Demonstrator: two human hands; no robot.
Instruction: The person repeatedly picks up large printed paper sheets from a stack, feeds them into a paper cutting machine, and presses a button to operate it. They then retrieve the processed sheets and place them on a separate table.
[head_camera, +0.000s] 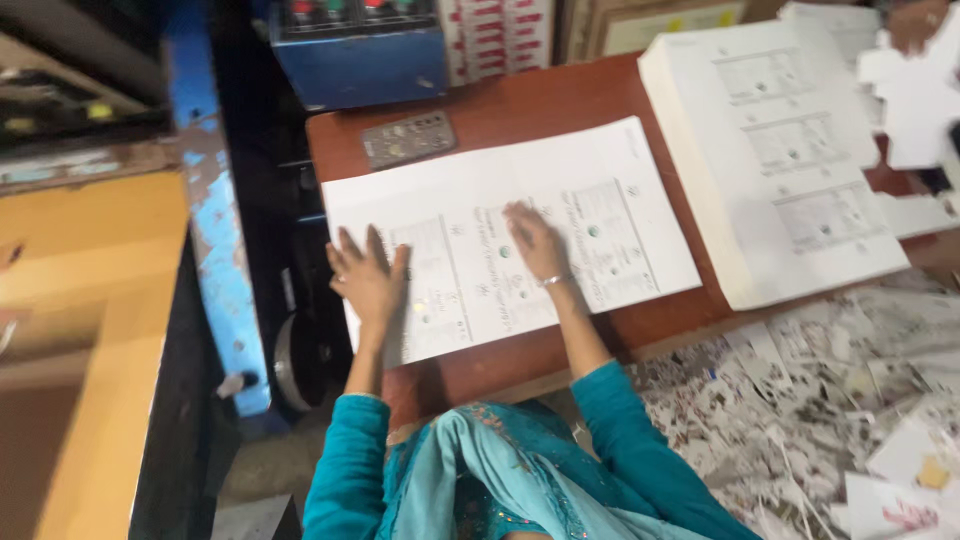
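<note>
— Currently, where is the printed sheet (520, 235)?

— Flat on the tabletop (520, 105), long axis running left to right, slightly tilted. My left hand (368, 280) and right hand (535, 242) lie spread flat on it, neither grip closed on anything. I judge even downward pressure keeps it from skewing.

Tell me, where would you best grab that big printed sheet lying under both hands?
Probably at the near left corner of the printed sheet, beside the left hand. There it overhangs the table edge, so fingers can slip underneath; elsewhere it lies flat under the right hand.
</note>
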